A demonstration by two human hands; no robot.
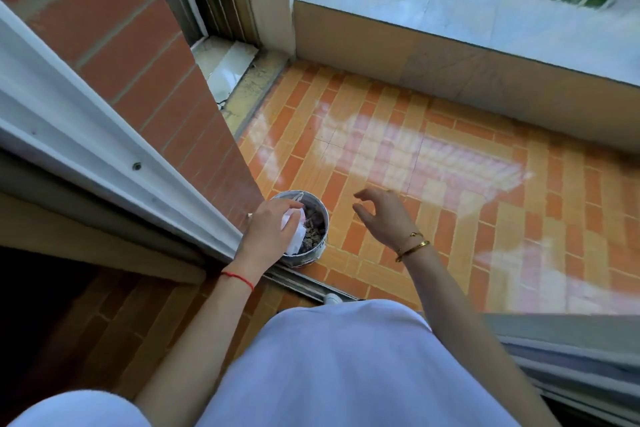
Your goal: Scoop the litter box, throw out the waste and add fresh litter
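A small round grey bucket [313,255] stands on the orange tiled balcony floor, just past the sliding door track. Grey-brown clumps of litter waste [313,234] lie inside it. My left hand [268,234] is over the bucket's left rim and grips a crumpled white paper or bag [293,232] that hangs into the bucket. My right hand [382,217] hovers to the right of the bucket, fingers loosely curled, holding nothing. No litter box or scoop is in view.
A white sliding door frame [104,156] and a red brick wall [145,55] close off the left. The door track [304,282] crosses under my arms. A raised tiled ledge [485,87] with window bars runs along the far side. Glossy orange floor tiles [450,184] spread to the right.
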